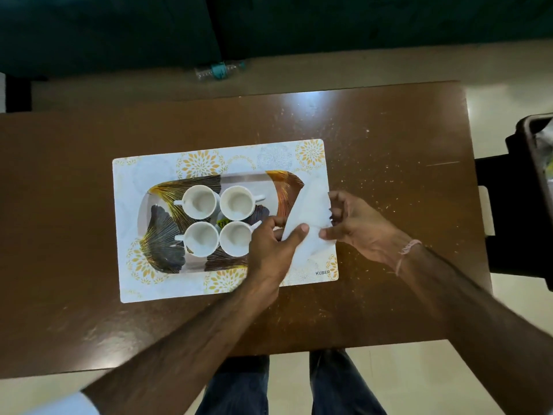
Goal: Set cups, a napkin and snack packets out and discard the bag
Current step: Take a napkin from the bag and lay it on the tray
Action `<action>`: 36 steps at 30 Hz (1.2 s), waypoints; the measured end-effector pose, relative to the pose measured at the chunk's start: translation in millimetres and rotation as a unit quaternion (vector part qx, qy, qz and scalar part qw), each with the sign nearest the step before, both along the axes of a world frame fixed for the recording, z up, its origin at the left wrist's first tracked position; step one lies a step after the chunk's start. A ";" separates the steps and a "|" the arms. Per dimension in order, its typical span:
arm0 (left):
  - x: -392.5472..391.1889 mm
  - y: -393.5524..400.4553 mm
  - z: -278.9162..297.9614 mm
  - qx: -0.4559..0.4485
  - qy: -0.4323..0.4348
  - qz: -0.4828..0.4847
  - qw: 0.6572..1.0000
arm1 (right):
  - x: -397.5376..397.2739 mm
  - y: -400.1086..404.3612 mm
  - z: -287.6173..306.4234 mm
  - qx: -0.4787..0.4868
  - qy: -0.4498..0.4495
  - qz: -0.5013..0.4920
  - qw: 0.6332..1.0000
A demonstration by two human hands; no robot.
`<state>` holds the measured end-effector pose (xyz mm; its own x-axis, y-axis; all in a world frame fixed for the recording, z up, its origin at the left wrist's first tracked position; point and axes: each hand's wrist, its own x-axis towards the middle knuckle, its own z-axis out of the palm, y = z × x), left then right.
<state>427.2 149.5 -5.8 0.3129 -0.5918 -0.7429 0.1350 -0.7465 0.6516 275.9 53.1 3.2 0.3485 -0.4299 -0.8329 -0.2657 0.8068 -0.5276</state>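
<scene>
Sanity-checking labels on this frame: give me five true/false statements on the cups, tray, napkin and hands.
1. Four white cups stand on the tray. True.
2. The cups are full of tea. False: all look empty.
3. Both the left hand and right hand hold the white napkin. True.
4. The napkin lies at the tray's left end. False: it is at the right end, over the placemat.
5. Snack packets lie on the table. False: none show there.
</scene>
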 end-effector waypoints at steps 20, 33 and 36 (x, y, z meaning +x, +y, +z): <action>-9.5 28.5 -32.0 0.135 0.050 0.373 0.917 | 46.9 76.0 -36.4 -0.482 0.351 0.434 0.676; 0.6 66.5 -31.8 -0.179 -0.309 -0.279 0.891 | 28.8 78.1 -58.0 -0.464 0.325 0.475 0.673; -2.9 60.7 -38.1 -0.117 -0.323 -0.337 0.876 | 22.1 76.7 -61.5 -0.467 0.321 0.486 0.665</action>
<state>424.3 210.2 -43.8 0.1445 -0.9169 -0.3720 -0.7392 -0.3500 0.5755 298.0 129.8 -58.3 0.5419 -0.6955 -0.4718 -0.8345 -0.5119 -0.2039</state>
